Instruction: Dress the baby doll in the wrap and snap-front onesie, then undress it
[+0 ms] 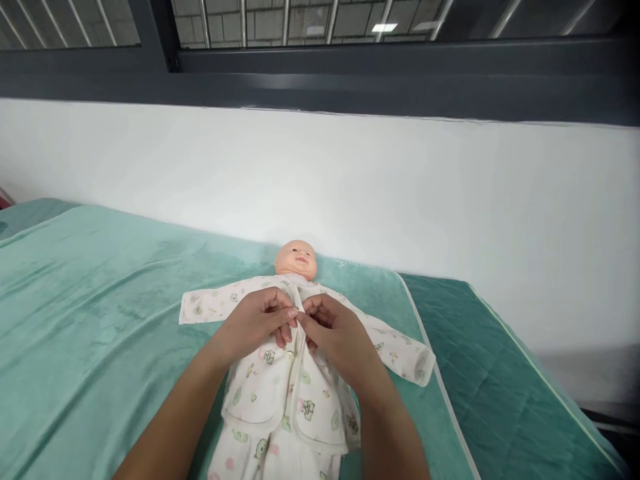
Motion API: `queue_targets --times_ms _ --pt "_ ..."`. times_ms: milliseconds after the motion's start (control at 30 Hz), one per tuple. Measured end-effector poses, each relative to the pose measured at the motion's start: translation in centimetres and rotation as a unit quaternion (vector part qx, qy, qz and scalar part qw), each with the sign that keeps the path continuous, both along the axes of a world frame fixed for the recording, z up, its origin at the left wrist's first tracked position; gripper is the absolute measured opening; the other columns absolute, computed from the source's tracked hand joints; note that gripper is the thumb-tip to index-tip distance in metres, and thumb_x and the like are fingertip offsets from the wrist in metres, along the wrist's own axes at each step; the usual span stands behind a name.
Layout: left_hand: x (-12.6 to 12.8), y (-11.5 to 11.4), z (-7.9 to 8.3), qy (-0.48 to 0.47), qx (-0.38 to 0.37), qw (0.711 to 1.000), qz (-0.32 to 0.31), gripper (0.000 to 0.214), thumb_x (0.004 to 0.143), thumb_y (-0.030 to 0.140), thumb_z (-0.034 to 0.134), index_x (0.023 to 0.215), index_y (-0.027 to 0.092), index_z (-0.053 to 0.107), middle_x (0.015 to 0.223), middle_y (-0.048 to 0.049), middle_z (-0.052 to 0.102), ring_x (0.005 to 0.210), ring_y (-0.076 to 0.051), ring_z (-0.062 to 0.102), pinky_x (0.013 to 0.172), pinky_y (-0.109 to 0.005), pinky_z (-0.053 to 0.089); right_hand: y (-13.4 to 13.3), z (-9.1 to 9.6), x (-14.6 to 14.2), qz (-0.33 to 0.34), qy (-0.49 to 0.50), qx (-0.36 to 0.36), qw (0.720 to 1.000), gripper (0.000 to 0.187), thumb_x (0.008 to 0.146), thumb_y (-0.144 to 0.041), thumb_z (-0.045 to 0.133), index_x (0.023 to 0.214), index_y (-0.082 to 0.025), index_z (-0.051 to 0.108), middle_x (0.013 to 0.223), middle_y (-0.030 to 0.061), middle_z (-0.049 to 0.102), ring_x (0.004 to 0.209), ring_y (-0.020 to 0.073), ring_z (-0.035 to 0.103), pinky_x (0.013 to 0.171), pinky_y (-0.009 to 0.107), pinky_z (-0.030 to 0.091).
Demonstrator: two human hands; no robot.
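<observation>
Head view: the printed white jacket (257, 393) lies front up around the doll (296, 260), on the green cover (125, 293), its front edges meeting at the chest. Your left hand (257, 323) pinches one side of the opening between thumb and fingers; your right hand (344, 333) pinches the other, the thumb tips nearly touching, though what sits between them is hidden. You seem to be working a closure there; whether doing it up or undoing it, you cannot tell from this. The next move probably calls for one hand steadying its edge while the other thumb presses or eases the closure. Lower down, what looks like a small fastener (291, 357) shows, and the panels part above the printed trousers (240, 457). Both sleeves spread outward, no doll hand showing at either cuff. Beyond lie a darker quilted cover (455, 327) on your right and the white wall (350, 173) behind.
</observation>
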State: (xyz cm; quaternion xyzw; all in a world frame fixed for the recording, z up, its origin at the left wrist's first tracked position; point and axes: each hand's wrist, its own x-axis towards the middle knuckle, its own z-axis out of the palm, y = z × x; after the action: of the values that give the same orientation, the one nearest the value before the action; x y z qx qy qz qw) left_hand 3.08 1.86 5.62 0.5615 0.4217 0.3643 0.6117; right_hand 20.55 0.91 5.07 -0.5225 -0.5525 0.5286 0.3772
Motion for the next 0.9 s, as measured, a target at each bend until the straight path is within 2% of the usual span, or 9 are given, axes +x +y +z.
queue_targets --times_ms 267,433,567,700,800,900 --pt "0.2 -0.1 0.0 -0.017 -0.013 1.000 0.015 0.026 0.088 0.040 0.067 0.084 0.017 0.054 0.064 -0.0007 0.065 0.055 -0.011 0.057 0.056 -0.025 0.049 -0.2 0.0 -0.2 0.007 0.013 -0.004 1.000 0.018 0.082 -0.038 0.066 0.085 -0.021 0.060 0.070 -0.0038 0.058 0.061 0.0113 0.051 0.052 0.022 0.041" --pt "0.2 0.0 -0.3 -0.030 -0.015 0.999 0.009 0.026 0.086 0.039 0.068 0.086 0.018 0.053 0.065 0.0014 0.064 0.052 -0.010 0.056 0.052 -0.023 0.047 -0.3 0.5 -0.1 0.022 -0.011 0.001 1.000 0.016 0.082 -0.036 0.066 0.087 -0.021 0.062 0.074 -0.0023 0.061 0.066 0.0124 0.054 0.057 0.024 0.042" --pt "0.1 0.1 -0.5 -0.022 -0.002 1.000 -0.016 0.027 0.088 0.042 0.065 0.091 0.019 0.051 0.061 0.0040 0.058 0.052 -0.009 0.053 0.051 -0.021 0.045 -0.5 0.5 -0.1 0.028 -0.026 0.006 0.999 0.013 0.081 -0.032 0.065 0.087 -0.021 0.060 0.070 -0.0045 0.056 0.064 0.0120 0.051 0.056 0.024 0.038" --pt "0.5 -0.2 -0.2 0.024 0.021 0.999 -0.001 0.028 0.090 0.044 0.062 0.089 0.021 0.048 0.060 0.0057 0.053 0.051 -0.008 0.050 0.050 -0.020 0.044 -0.7 0.4 -0.4 0.044 -0.038 0.026 0.998 0.007 0.083 -0.028 0.060 0.085 -0.022 0.058 0.066 -0.0052 0.054 0.062 0.0121 0.046 0.056 0.024 0.034" --pt "0.8 -0.5 0.2 0.049 0.009 0.999 0.019 0.019 0.089 0.036 0.060 0.087 0.021 0.048 0.059 0.0062 0.050 0.052 -0.009 0.048 0.050 -0.020 0.043 -0.9 0.3 -0.6 0.036 -0.056 0.045 0.997 0.004 0.080 -0.023 0.058 0.084 -0.023 0.057 0.065 -0.0065 0.048 0.063 0.0122 0.042 0.056 0.024 0.034" --pt "0.6 -0.5 0.4 0.035 -0.003 0.999 0.001 0.014 0.088 0.029 0.059 0.089 0.022 0.048 0.060 0.0066 0.049 0.053 -0.009 0.048 0.052 -0.021 0.043 -1.2 0.6 -0.5 0.040 -0.070 0.044 0.996 0.009 0.079 -0.022 0.058 0.088 -0.024 0.056 0.067 -0.0071 0.046 0.064 0.0124 0.043 0.056 0.024 0.035"
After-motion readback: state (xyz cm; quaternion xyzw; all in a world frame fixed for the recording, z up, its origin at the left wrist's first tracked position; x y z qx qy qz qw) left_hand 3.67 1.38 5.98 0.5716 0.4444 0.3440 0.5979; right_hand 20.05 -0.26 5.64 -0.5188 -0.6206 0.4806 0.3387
